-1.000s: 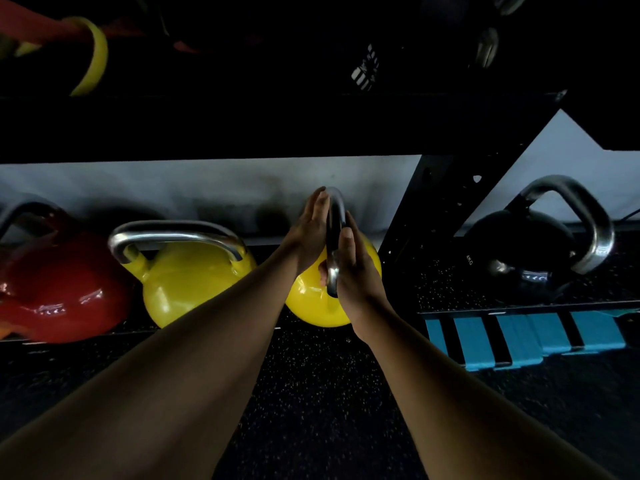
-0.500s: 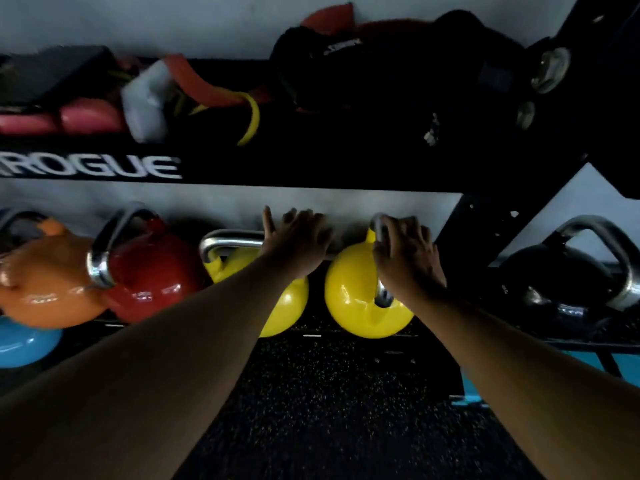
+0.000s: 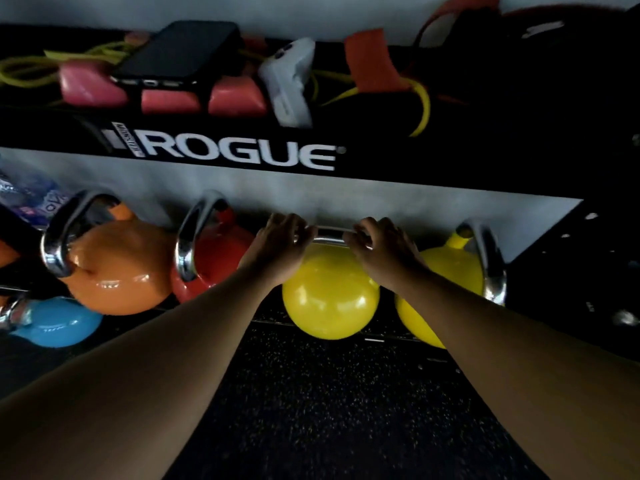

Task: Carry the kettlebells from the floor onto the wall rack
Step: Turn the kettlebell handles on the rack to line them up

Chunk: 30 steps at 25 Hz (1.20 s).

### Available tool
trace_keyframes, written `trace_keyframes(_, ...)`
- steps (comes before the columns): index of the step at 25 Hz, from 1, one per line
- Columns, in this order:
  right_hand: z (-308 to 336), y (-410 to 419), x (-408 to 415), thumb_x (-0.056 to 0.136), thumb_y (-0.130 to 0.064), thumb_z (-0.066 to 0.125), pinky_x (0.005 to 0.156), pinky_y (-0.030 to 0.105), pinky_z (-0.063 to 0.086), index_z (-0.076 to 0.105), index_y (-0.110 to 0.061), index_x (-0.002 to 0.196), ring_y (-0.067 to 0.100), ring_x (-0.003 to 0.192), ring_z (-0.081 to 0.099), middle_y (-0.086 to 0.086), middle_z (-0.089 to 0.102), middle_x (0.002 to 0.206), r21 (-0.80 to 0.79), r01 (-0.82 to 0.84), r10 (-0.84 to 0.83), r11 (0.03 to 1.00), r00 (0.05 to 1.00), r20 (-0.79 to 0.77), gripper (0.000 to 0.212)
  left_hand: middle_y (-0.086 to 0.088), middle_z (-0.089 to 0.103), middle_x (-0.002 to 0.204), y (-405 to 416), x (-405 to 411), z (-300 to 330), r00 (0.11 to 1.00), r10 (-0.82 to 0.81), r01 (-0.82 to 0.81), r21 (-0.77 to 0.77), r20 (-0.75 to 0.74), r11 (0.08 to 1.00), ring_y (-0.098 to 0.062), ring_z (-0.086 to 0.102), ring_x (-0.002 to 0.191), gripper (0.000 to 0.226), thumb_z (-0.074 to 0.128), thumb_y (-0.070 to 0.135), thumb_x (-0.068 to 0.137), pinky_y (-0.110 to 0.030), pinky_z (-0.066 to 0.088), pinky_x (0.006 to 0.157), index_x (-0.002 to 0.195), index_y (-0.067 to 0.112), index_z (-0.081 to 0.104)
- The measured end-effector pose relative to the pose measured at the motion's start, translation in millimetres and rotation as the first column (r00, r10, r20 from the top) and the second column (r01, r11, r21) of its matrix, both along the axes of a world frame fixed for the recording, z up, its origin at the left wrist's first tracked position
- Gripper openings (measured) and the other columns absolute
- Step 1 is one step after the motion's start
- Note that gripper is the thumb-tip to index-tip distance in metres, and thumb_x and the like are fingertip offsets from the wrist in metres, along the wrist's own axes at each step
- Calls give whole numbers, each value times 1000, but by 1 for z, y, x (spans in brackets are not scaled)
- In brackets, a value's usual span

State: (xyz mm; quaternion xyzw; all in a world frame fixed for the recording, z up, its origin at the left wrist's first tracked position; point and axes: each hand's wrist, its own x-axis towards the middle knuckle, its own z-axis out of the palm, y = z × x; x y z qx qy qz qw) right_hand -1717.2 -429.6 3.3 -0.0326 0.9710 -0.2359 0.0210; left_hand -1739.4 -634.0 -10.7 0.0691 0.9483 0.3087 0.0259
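A row of kettlebells with steel handles sits on the low shelf of the black wall rack [image 3: 398,178]. In the middle is a yellow kettlebell [image 3: 329,299]. My left hand [image 3: 282,242] and my right hand [image 3: 379,249] both curl over its handle, one at each end. A second yellow kettlebell [image 3: 450,268] stands just to its right, with its handle turned edge-on. To the left stand a red kettlebell [image 3: 218,258], an orange kettlebell [image 3: 121,268] and a blue kettlebell [image 3: 55,323].
The rack's upper shelf holds a black phone [image 3: 180,53], pink pads [image 3: 169,98], a white case [image 3: 287,81] and coloured bands. A black rack upright [image 3: 581,271] stands at the right. Black speckled rubber floor [image 3: 329,410] lies below the shelf.
My hands have left the right yellow kettlebell, which now rests on the shelf. Both have moved left onto the handle of the middle yellow kettlebell. The view has swung left.
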Motion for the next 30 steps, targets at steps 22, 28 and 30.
trace_keyframes(22,-28,-45,27,84,-62,58,65,47,54,63,-19,89,34,74,65,12,70,79,-559,404,-408,724,905,124,44,-11,0,165,24,-28,-39,954,-2,-187,604,299,774,-29,7,150,74,23,58,96,-49,13,120,156,24,-3)
trace_keyframes(28,-39,-49,54,94,-46,57,45,26,37,62,-28,116,13,47,50,2,56,57,-832,313,-330,459,929,167,29,-1,7,165,64,-15,-36,956,-112,-103,663,273,741,-13,7,149,61,26,42,104,-27,7,119,156,16,7)
trace_keyframes(30,-39,-51,51,96,-49,49,47,28,40,48,-38,139,9,48,50,3,60,65,-796,280,-319,537,941,115,45,4,11,164,64,-13,-42,957,-100,-130,711,272,691,-5,12,146,61,29,44,103,-22,12,116,156,21,10)
